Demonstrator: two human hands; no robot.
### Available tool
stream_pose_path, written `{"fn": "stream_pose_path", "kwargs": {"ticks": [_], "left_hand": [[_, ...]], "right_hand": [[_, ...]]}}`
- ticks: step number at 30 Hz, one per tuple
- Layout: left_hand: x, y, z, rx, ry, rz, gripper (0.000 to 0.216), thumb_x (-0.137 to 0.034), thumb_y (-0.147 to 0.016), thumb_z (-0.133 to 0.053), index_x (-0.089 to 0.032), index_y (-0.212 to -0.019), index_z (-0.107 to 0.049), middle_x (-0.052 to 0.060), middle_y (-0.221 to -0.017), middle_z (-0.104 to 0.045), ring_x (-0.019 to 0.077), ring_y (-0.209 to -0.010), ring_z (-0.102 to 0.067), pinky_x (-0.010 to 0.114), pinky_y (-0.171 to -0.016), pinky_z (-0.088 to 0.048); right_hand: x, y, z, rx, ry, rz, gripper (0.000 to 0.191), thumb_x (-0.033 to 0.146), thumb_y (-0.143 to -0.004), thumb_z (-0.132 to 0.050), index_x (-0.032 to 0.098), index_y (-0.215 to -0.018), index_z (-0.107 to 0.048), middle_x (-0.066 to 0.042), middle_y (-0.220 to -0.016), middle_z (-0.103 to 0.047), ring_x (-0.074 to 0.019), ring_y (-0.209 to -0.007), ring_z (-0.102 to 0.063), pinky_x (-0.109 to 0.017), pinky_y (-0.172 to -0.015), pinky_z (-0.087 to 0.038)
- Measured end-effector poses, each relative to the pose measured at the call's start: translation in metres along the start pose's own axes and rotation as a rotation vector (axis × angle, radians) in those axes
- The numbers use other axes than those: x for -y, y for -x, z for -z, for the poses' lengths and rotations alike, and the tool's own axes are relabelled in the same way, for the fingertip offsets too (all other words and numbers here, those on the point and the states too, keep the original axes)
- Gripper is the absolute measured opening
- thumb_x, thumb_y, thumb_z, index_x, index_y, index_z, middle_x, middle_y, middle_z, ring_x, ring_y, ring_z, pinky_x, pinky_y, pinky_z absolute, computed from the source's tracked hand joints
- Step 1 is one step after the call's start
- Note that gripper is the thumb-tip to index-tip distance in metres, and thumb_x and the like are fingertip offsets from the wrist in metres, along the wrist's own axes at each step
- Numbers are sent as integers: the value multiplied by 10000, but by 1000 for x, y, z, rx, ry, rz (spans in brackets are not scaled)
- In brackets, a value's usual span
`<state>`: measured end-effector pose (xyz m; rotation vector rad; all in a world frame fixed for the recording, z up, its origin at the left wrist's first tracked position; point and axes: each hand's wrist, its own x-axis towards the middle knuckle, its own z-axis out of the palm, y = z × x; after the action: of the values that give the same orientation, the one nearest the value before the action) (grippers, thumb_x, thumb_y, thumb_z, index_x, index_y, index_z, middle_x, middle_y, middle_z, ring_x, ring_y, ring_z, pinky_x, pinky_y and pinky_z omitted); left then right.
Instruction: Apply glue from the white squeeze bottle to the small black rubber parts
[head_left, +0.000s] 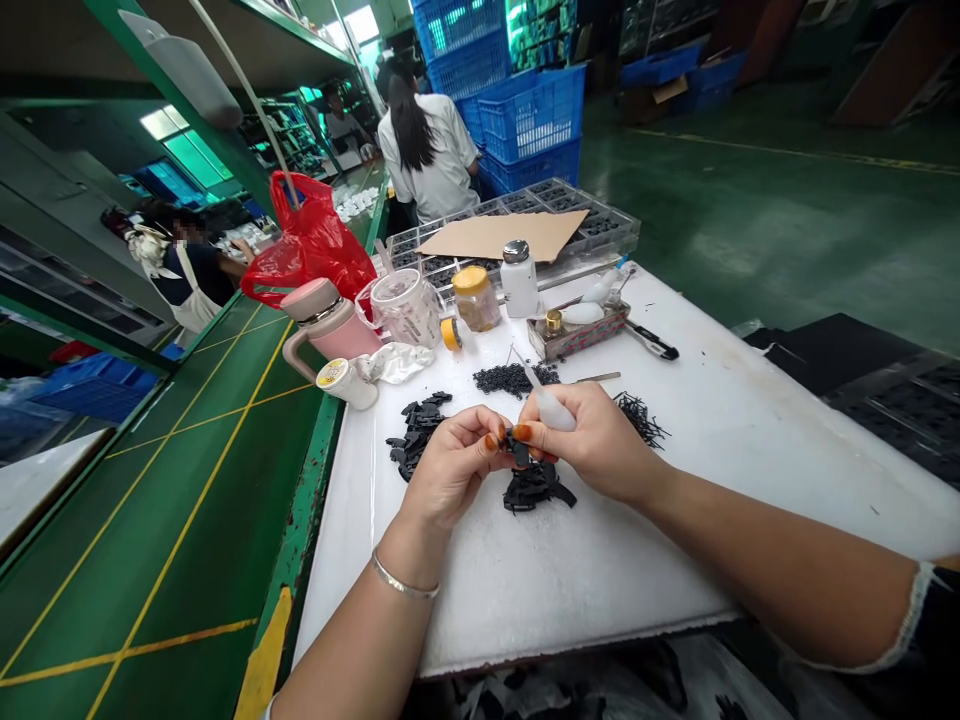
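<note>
Between finger and thumb, my left hand (pixel 448 468) pinches a small black plastic part (pixel 518 453). My right hand (pixel 604 440) grips the same part with its thumb and also holds a white needle-tip squeeze bottle (pixel 556 410), its tip slanting up and away. Just under both hands lies a heap of black parts (pixel 536 488). Left of my left hand is another pile of black pieces (pixel 412 432). Small black rings (pixel 516 378) lie beyond the hands, and thin black sticks (pixel 640 420) lie beside my right hand. My fingers partly hide the held part.
Along the back of the white table (pixel 600 580) stand a pink thermos (pixel 334 325), a clear plastic jug (pixel 407 308), a yellow-lidded jar (pixel 475 300), a pump bottle (pixel 519 280) and a small box (pixel 574 335). A utility knife (pixel 654 341) lies right. A green conveyor (pixel 187 480) runs left.
</note>
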<state>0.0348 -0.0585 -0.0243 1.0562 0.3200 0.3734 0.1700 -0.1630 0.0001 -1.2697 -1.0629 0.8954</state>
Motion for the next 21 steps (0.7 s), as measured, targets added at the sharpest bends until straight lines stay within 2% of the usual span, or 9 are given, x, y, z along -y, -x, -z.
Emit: {"fn": "stream_pose_path", "kwargs": {"ticks": [2, 6, 9, 17, 21], "left_hand": [[-1, -1, -2, 5, 20, -17, 234, -293, -715, -750, -146, -739, -570, 14, -755, -613, 142, -696, -618, 274, -672, -519], [-1, -3, -3, -39, 40, -51, 203, -255, -708, -757, -159, -738, -580, -6, -742, -594, 101, -664, -577, 208, -610, -498], [0, -3, -3, -82, 24, -90, 186, -230, -703, -760, -158, -725, -590, -2, -750, -591, 94, -678, -560, 178, -581, -479], [3, -3, -5, -2, 87, -82, 172, -217, -725, -736, -153, -687, -581, -10, -739, -516, 86, -659, -507, 182, -586, -441], [4, -3, -5, -39, 27, -116, 197, -242, -701, -755, -150, -670, -585, -3, -739, -507, 96, -667, -490, 189, -577, -413]], "right_hand": [[2, 1, 0, -12, -9, 2, 176, 257, -767, -649, 141, -659, -573, -3, -569, -599, -108, -511, -525, -208, -471, -409], [5, 6, 0, -147, 288, 143, 160, 207, -784, -616, 145, -639, -587, 17, -552, -567, -95, -513, -484, -210, -479, -358], [6, 10, 1, -188, 432, 207, 159, 199, -788, -604, 148, -638, -592, 25, -551, -551, -92, -517, -463, -218, -482, -324], [7, 11, -3, -148, 342, 148, 199, 244, -803, -598, 147, -631, -583, 25, -542, -543, -91, -502, -449, -222, -464, -299], [5, 9, -4, -118, 251, 102, 170, 216, -787, -599, 140, -636, -581, 19, -544, -543, -94, -499, -453, -220, -455, -299]]}}
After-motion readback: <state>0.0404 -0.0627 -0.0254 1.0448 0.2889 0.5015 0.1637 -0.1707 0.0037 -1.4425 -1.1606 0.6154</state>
